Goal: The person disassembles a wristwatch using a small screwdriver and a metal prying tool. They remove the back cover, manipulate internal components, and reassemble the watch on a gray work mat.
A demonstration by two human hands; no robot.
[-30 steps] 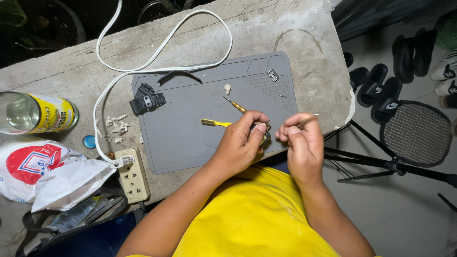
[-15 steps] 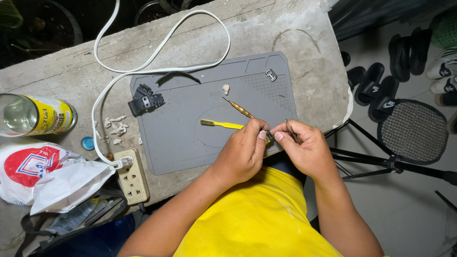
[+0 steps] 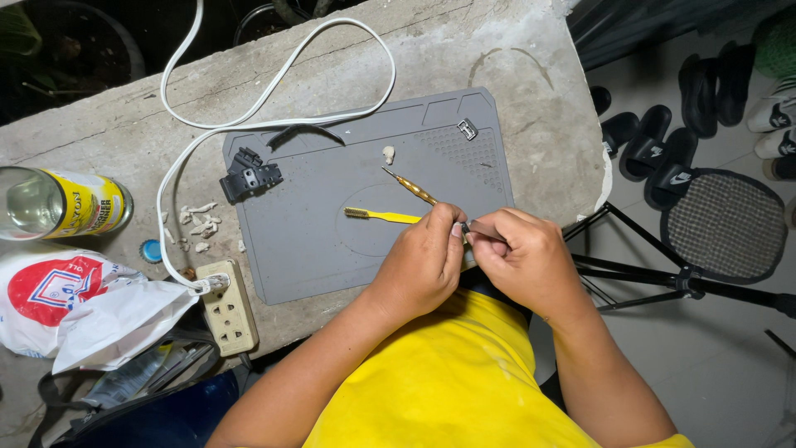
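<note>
My left hand (image 3: 423,261) and my right hand (image 3: 524,259) meet fingertip to fingertip over the near edge of the grey work mat (image 3: 332,265). A thin pointed tool with a golden handle (image 3: 410,187) sticks out from my left hand's fingers toward the far left. My right hand pinches a small dark flat piece (image 3: 484,231) against the left fingertips. A yellow-handled brush (image 3: 383,216) lies on the mat just left of my left hand. How the tool's near end meets the piece is hidden by my fingers.
On the mat lie a black plastic part (image 3: 249,176), a small white bit (image 3: 388,153) and a metal clip (image 3: 468,129). A white cable (image 3: 274,99) runs to a power strip (image 3: 227,305). A yellow can (image 3: 62,203), white scraps (image 3: 197,222) and a plastic bag (image 3: 79,303) sit left. A tripod (image 3: 663,278) stands right.
Both hands have drawn closer together and settled lower at the mat's near edge. The right hand's fingers, raised a second ago, now close on the small piece.
</note>
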